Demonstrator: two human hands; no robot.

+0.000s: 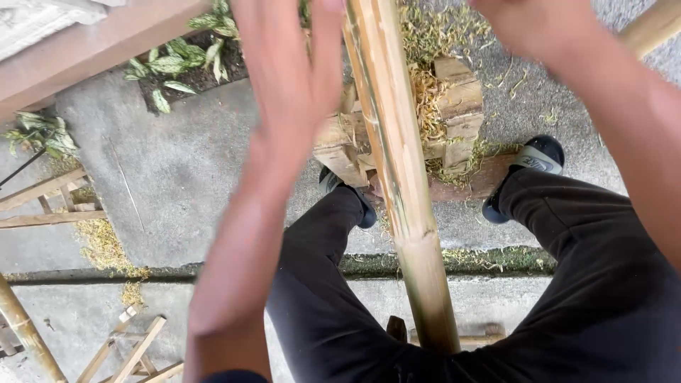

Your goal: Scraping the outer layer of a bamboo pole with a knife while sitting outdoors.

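Bamboo pole runs up between the legs, its far end resting on a wooden block covered in shavings. Left hand flat, fingers spread, just beside the pole, holding nothing. Right hand mostly cropped; grip can't be told. Looks like repositioning between shaving passes; next needs a firm grasp on the pole.

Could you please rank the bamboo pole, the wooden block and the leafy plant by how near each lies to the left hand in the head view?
From the left hand:
1. Bamboo pole, right beside the fingers.
2. Wooden block, just beyond the pole, on the ground.
3. Leafy plant, far off at the left edge.
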